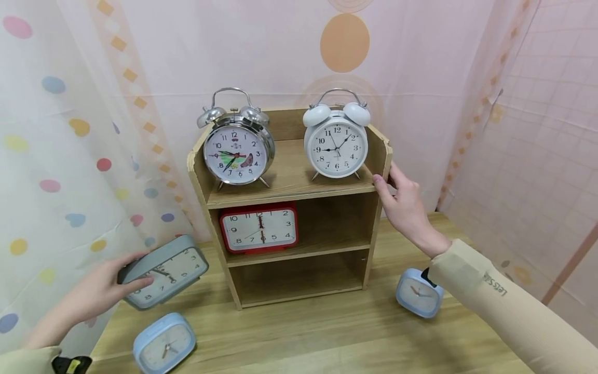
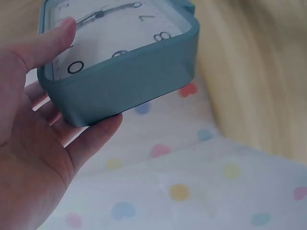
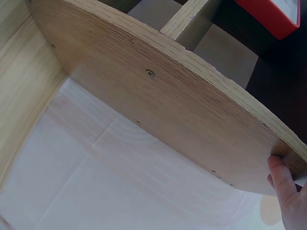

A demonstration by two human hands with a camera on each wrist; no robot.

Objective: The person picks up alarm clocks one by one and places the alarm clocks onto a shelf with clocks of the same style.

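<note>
My left hand (image 1: 100, 285) grips a grey-blue rectangular clock (image 1: 173, 275), thumb over its face and fingers behind. The clock is tilted, held left of the wooden shelf (image 1: 299, 196); in the left wrist view the thumb lies on the face of the clock (image 2: 124, 81). My right hand (image 1: 408, 210) grips the shelf's right side panel (image 3: 158, 96) near the top board, thumb at the front edge. On the top board stand a silver twin-bell clock (image 1: 238, 150) and a white twin-bell clock (image 1: 337, 145). A red rectangular clock (image 1: 259, 228) sits at the left of the middle compartment.
One light-blue clock (image 1: 164, 343) stands on the wooden table (image 1: 289, 337) below my left hand. Another light-blue clock (image 1: 419, 293) stands right of the shelf, by my right sleeve. Patterned curtains (image 1: 187, 52) hang behind and at both sides.
</note>
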